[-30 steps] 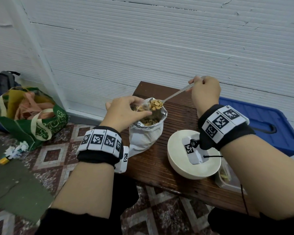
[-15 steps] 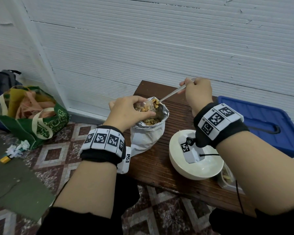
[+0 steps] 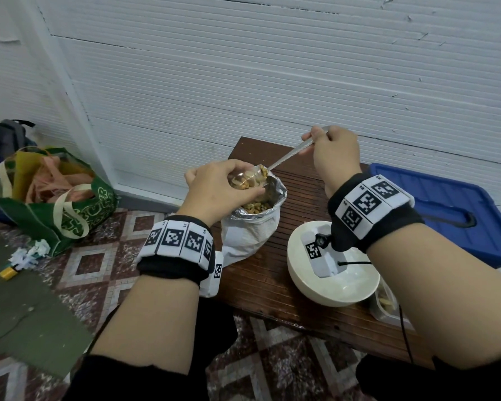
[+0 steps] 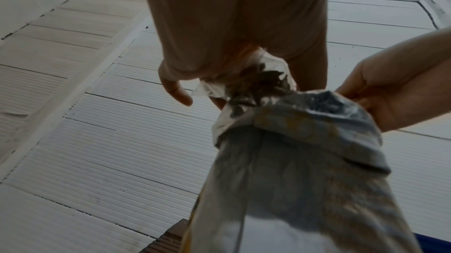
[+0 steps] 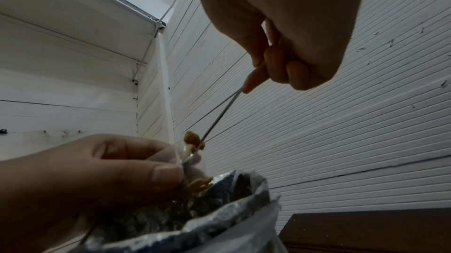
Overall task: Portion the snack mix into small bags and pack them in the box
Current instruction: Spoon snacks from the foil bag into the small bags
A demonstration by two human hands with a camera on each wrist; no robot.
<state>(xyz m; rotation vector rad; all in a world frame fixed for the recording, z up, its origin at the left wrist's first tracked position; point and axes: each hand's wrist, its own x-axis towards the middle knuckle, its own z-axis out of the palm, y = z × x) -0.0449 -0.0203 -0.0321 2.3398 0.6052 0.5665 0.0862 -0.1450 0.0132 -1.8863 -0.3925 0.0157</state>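
Right hand (image 3: 334,156) grips thin metal spoon (image 3: 284,160), now tipped into small clear plastic bag (image 3: 245,180) pinched by left hand (image 3: 217,192) fingers above foil-lined white snack pouch (image 3: 252,227) at table's (image 3: 261,279) left edge; spoonful nearly emptied, portion growing.

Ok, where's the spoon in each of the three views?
Head: spoon centre, slanting from right hand down to the small clear bag.
Left wrist: not visible.
Right wrist: thin handle centre, running down-left.
Shared landmark: foil snack bag.
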